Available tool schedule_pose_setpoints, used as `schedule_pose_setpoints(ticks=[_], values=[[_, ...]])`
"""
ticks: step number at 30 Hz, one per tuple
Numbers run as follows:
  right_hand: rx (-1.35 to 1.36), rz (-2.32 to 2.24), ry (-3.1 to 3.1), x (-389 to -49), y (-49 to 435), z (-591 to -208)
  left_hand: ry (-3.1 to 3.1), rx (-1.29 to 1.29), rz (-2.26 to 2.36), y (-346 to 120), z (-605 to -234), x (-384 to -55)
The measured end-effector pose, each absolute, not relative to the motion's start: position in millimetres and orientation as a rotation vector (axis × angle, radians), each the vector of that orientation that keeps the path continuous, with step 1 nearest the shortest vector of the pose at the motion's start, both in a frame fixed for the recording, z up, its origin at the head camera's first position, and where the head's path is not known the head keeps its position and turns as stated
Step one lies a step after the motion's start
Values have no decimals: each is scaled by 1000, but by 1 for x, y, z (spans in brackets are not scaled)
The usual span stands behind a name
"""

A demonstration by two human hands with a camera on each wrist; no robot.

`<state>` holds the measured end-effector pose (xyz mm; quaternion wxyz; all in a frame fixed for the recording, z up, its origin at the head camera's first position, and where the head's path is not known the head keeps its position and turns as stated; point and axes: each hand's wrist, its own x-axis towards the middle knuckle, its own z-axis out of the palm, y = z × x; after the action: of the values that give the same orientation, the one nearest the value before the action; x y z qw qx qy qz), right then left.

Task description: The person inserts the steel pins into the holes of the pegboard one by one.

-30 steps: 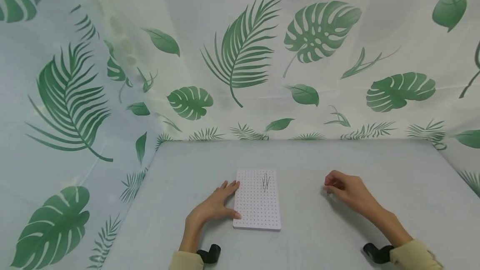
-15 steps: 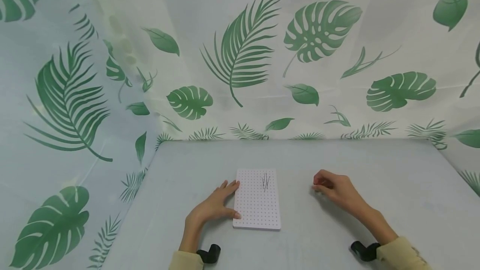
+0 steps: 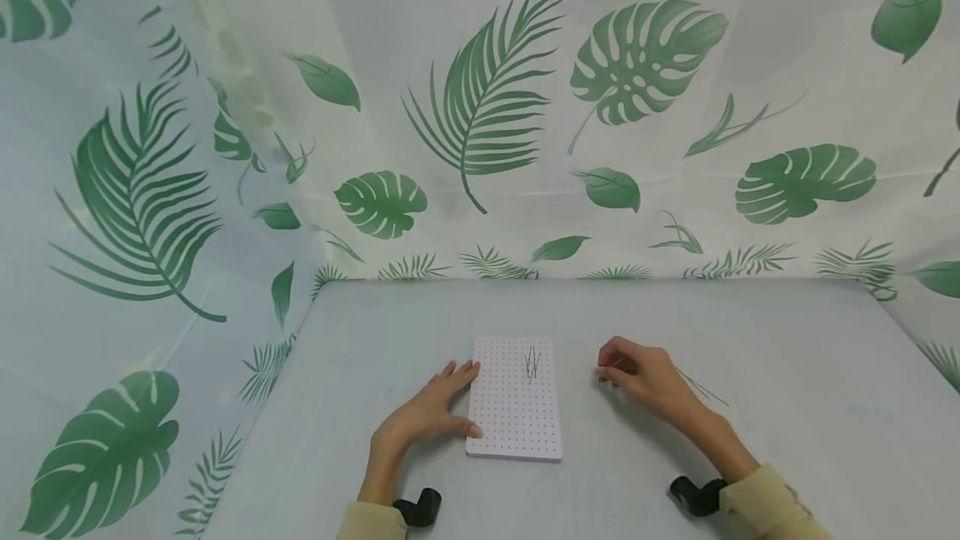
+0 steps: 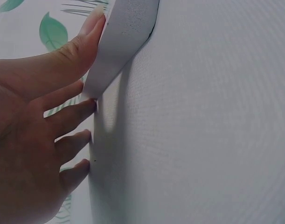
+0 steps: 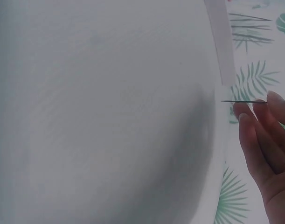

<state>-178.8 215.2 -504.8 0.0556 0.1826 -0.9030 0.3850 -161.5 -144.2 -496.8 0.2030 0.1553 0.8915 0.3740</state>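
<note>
A white board with a grid of small holes lies flat on the table. Several thin dark needle-like sticks stand in its upper right part. My left hand rests against the board's left side, fingers spread, the thumb at the near corner and a fingertip farther up. In the left wrist view the thumb touches the board's edge. To the right of the board, my right hand pinches a thin dark stick between thumb and fingertips, apart from the board.
Behind the right hand, a few thin dark sticks lie on the white table. A leaf-printed curtain borders the table at the back and left. A black wrist mount is on the right arm.
My right hand has moved left toward the board, uncovering the loose sticks on the table behind it. The left hand and the board have stayed in place.
</note>
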Motion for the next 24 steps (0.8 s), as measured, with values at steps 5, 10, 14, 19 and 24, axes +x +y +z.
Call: schedule_pose_setpoints(ticks=[5, 10, 14, 19, 24], values=[[560, 1231, -2729, -180, 203, -502, 2486, 432, 1048, -145, -497, -161], [562, 1282, -2727, -181, 189, -498, 2483, 425, 1056, -144, -497, -161], [569, 1326, -2717, -182, 178, -497, 2481, 419, 1056, -143, -498, -160], [600, 1389, -2704, -186, 166, -495, 2483, 420, 1063, -143, -497, -160], [622, 1455, -2692, -188, 157, -497, 2485, 424, 1055, -143, -498, -161]])
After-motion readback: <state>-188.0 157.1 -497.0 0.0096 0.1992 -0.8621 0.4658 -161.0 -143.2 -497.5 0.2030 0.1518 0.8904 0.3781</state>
